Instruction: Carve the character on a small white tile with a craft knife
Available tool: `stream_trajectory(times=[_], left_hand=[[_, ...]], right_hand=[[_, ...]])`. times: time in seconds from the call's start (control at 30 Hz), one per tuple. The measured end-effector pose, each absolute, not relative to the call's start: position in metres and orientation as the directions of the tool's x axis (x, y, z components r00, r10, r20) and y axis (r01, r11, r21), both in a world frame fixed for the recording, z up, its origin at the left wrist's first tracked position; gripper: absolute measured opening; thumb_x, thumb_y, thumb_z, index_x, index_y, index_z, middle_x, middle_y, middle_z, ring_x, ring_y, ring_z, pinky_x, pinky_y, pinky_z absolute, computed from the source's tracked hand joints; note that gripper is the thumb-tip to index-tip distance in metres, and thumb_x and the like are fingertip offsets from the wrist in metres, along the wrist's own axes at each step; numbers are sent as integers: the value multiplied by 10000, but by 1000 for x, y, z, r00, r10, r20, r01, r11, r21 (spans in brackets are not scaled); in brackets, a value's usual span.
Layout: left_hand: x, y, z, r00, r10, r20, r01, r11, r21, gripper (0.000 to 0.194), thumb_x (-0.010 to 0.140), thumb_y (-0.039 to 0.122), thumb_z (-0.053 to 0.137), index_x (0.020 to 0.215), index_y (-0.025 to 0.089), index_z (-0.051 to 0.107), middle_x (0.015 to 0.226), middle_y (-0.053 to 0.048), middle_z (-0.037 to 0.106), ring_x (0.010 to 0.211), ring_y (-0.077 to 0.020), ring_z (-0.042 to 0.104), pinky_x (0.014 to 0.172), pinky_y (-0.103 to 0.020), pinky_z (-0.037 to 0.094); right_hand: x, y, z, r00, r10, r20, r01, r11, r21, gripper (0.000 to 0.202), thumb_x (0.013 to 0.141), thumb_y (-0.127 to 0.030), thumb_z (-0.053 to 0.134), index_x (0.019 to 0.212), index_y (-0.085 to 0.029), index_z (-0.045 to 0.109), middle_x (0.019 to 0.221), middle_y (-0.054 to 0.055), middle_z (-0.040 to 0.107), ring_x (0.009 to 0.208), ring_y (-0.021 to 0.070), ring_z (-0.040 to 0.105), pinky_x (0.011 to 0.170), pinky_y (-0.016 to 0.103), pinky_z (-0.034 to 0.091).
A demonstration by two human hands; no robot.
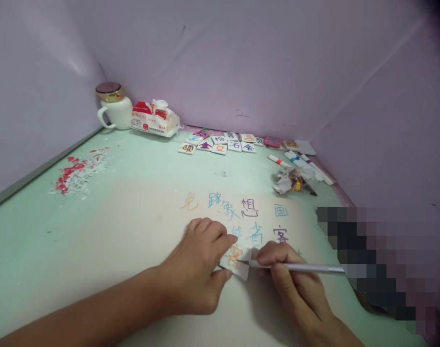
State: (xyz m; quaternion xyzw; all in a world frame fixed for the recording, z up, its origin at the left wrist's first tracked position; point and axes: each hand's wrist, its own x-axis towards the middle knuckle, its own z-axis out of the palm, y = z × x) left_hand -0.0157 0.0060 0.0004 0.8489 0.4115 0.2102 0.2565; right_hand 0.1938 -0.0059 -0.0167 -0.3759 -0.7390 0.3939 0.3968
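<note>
A small white square tile (244, 271) bears an orange handwritten character and lies on the table in front of me. My left hand (201, 265) grips its left edge, thumb below and fingers above. In my right hand (292, 277) is a slim silver craft knife (306, 267), held like a pen, with its dark tip touching the tile at the orange strokes. The knife's handle points right. Just above the tile, the tabletop carries characters in orange, blue and purple ink, including a purple one (280, 234) near my right hand.
Lettered tiles (219, 149) stand in rows at the back wall. Markers (316, 168) and a crumpled wrapper (290, 182) lie back right. Red and white shavings (81, 169) are at left, below a lidded white mug (119, 113) and a tissue pack (155, 119). A pixelated patch covers the right side.
</note>
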Motion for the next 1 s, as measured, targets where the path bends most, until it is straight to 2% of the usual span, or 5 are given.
stream_trajectory(times=[0.23, 1.0], left_hand=[[-15, 6, 3, 569, 814, 118, 604, -510, 613, 366, 708, 150, 588, 1072, 152, 545, 977, -94, 492, 919, -258, 428, 844, -444, 357], [-16, 5, 4, 565, 819, 98, 604, -492, 627, 350, 711, 159, 596, 1056, 185, 542, 972, -85, 503, 927, -260, 437, 850, -440, 366]], right_hand=[[190, -1, -14, -506, 784, 361, 257, 536, -804, 182, 987, -278, 295, 931, -223, 459, 762, 9, 483, 669, 150, 453, 580, 279, 366], [189, 2, -14, -524, 783, 334, 279, 529, -801, 172, 979, -259, 294, 894, -226, 439, 733, 3, 469, 644, 154, 447, 567, 290, 357]])
